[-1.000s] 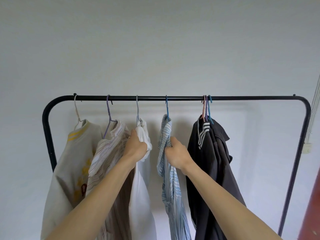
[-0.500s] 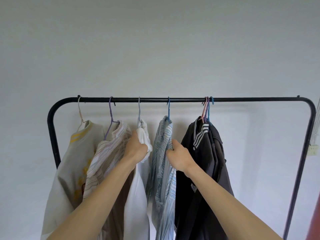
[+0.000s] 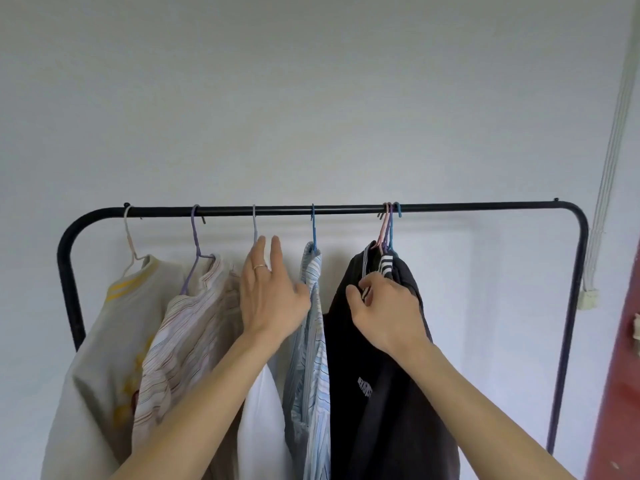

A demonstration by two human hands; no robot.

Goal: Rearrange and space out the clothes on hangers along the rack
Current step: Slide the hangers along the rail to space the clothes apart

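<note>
1. The left hand (image 3: 270, 299) is wide, fingers straight, holding nothing; the white garment (image 3: 259, 410) hangs just behind and below it.
2. The right hand (image 3: 388, 306) grips the dark jacket (image 3: 398, 427) at its striped collar, directly under three bunched hangers (image 3: 389, 230) on the rack (image 3: 485, 206).
3. The blue striped shirt (image 3: 311, 341) hangs between both hands.

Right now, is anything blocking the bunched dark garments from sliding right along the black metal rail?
Nothing visible does. The black metal rail is bare from the bunched pink, purple and teal hanger hooks to its right-hand bend. The right hand grips the dark garments at the collar.
</note>
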